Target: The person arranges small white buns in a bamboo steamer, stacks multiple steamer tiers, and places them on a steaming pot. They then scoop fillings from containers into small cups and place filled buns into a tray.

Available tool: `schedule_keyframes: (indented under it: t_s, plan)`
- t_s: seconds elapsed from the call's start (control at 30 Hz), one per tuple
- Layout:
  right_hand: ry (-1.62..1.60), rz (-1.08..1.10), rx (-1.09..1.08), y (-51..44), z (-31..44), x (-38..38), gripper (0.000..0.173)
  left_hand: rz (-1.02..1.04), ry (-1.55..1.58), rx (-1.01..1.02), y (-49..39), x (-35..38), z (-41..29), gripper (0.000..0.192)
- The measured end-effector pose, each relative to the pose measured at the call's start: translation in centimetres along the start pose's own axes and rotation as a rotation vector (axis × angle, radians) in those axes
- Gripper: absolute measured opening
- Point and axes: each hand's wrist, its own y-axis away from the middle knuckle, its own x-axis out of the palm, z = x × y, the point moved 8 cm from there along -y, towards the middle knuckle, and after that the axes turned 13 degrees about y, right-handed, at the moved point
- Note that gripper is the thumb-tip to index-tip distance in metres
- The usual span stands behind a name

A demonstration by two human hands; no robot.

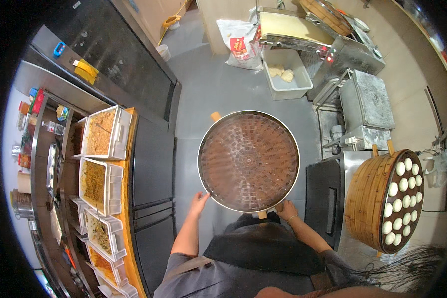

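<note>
A large round steamer tray with a brown, ring-patterned base and a pale rim is held in front of my body above the floor. My left hand grips its lower left rim, fingers partly under it. At the lower right edge, my right hand is closed around the rim or a wooden handle; which one is hard to tell. Wooden handle pieces stick out at the tray's upper left and bottom. To the right, a stack of bamboo steamers holds several round white buns in its top tier.
Plastic tubs of fillings line the wooden-edged counter at left. A dough machine, a white bin with dough and a white sack stand ahead. A dark cabinet is at right, below a metal counter.
</note>
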Motion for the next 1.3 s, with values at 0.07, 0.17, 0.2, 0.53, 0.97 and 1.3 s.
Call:
schedule_keyframes:
  t_s: [0.07, 0.17, 0.2, 0.53, 0.97, 1.3]
  plan:
    - [0.065, 0.069, 0.047, -1.5, 1.0, 0.3, 0.074, 0.035, 0.212, -0.22, -1.9, 2.1, 1.1, 0.072]
    - [-0.15, 0.071, -0.118, -2.9, 3.1, 0.2, 0.065, 0.195, 0.323, -0.267, -4.1, 4.8, 0.9, 0.078]
    - [-0.166, 0.03, -0.12, -3.0, 3.1, 0.0, 0.062, 0.19, 0.339, -0.29, -4.6, 5.2, 1.3, 0.073]
    - [-0.216, -0.232, -0.101, 2.8, 2.5, -7.0, 0.041, 0.227, 0.442, -0.423, -3.5, 3.7, 1.0, 0.067]
    - [-0.185, -0.572, -0.493, 7.3, 8.8, -14.6, 0.047, -0.015, 0.635, 0.074, 9.7, -4.6, -5.3, 0.075]
    - [-0.054, -0.548, -0.915, 12.2, 33.4, -15.8, 0.057, -0.279, 0.993, 0.304, 16.0, -27.6, -0.1, 0.071]
